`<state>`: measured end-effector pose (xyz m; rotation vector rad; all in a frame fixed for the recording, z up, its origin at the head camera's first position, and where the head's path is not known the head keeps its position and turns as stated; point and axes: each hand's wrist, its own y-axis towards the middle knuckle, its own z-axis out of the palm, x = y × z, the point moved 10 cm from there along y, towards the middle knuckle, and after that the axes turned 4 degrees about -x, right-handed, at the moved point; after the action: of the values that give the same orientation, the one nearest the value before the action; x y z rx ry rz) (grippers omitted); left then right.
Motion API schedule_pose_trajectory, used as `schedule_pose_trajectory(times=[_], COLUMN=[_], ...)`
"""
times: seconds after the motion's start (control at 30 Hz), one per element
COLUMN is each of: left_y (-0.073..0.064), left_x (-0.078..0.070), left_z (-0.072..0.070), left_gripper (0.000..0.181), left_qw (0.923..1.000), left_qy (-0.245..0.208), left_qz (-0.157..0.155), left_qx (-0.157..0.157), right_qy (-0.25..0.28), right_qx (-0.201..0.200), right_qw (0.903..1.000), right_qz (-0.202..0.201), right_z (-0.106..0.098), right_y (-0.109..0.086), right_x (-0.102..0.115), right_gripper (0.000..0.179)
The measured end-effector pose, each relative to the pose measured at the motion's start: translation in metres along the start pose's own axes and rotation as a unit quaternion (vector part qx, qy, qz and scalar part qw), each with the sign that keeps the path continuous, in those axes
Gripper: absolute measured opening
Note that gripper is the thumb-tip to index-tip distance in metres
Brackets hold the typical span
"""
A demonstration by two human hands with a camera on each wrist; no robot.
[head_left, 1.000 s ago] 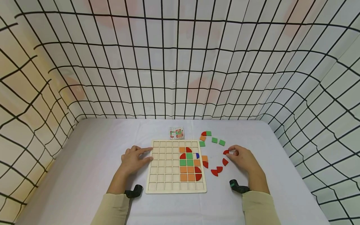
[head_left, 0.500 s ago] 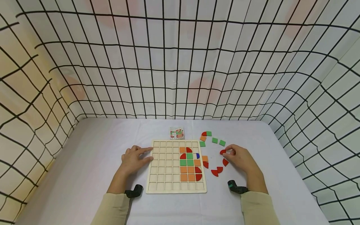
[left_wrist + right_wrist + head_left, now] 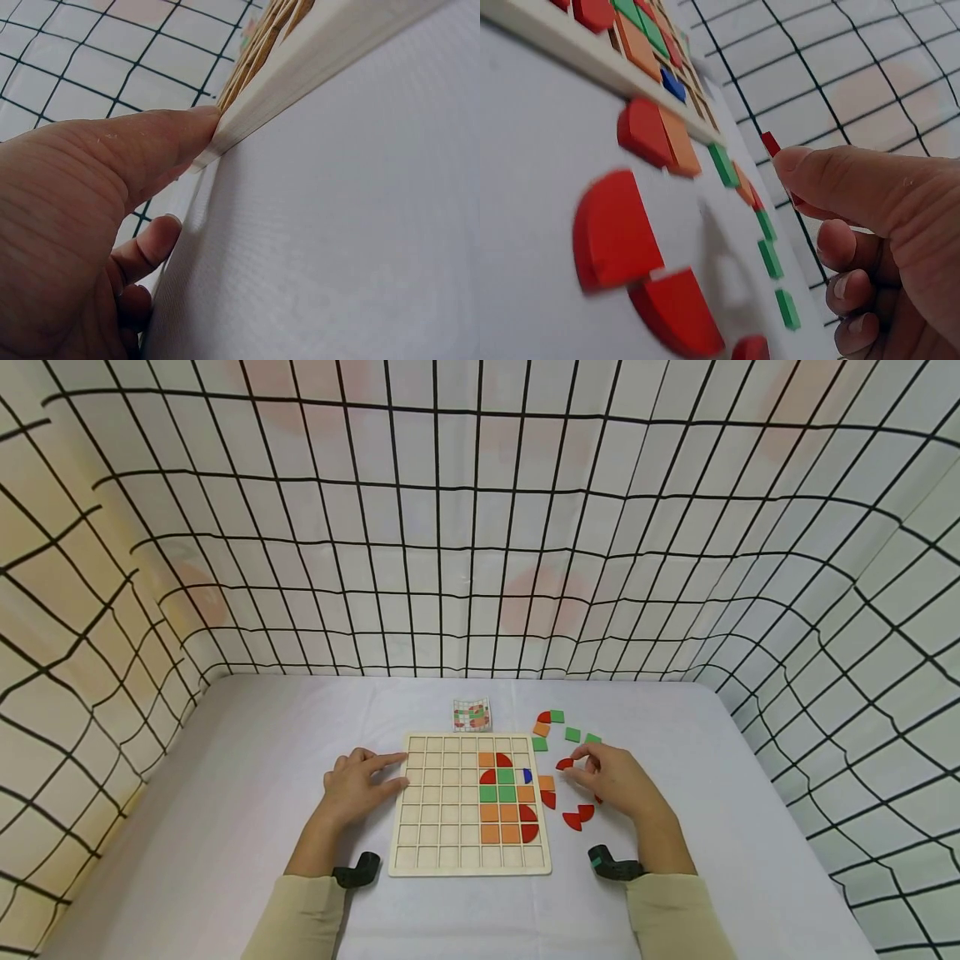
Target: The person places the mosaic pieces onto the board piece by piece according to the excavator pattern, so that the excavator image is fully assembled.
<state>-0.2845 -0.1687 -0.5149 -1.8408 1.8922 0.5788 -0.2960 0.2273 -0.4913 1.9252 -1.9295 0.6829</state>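
My right hand [image 3: 617, 779] pinches a red quarter-circle tile [image 3: 565, 764] between thumb and fingertips, to the right of the wooden grid board [image 3: 442, 860]. In the right wrist view the tile [image 3: 771, 146] shows edge-on past the thumb, raised off the table. My left hand [image 3: 356, 785] touches the board's left edge with thumb and index finger extended. The left wrist view has the thumb [image 3: 169, 139] against the board's side [image 3: 262, 112]. Orange squares [image 3: 490, 833], green squares [image 3: 506, 775], red quarter-circles [image 3: 529, 832] and a small blue piece [image 3: 527, 775] sit in the board's right-hand cells.
Beyond the board lies a small pattern card [image 3: 472, 716]. Loose green tiles [image 3: 572, 734], orange tiles [image 3: 541, 728] and red quarter-circles [image 3: 572, 821] are scattered right of the board. A black wire grid [image 3: 472, 543] rises behind the table and along both sides.
My right hand has carried the red quarter-circle tile leftward, closer to the board, and now partly covers a loose red tile and a green one. My left hand has stayed at the board's edge.
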Motion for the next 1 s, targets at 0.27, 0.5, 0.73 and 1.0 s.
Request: schedule_pose_trajectory(times=[0.27, 0.5, 0.73, 1.0], left_y=[-0.001, 0.000, 0.000, -0.001], left_x=[0.000, 0.001, 0.001, 0.000], left_z=[-0.001, -0.001, 0.000, 0.000], left_gripper=[0.049, 0.049, 0.049, 0.048], left_qw=[1.0000, 1.0000, 1.0000, 1.0000], left_qy=[-0.001, -0.001, 0.001, 0.000], left_qz=[0.001, 0.000, 0.002, 0.004], left_qx=[-0.002, -0.005, -0.005, -0.006], right_qy=[0.018, 0.006, -0.023, -0.014], right_qx=[0.035, 0.049, 0.057, 0.062], right_qw=[0.9986, 0.9955, 0.9876, 0.9783], right_qz=[-0.035, -0.081, -0.145, -0.197], right_z=[0.018, 0.034, 0.050, 0.075], right_y=[-0.010, -0.018, -0.027, -0.036], right_x=[0.045, 0.077, 0.104, 0.121], right_gripper=[0.026, 0.021, 0.019, 0.018])
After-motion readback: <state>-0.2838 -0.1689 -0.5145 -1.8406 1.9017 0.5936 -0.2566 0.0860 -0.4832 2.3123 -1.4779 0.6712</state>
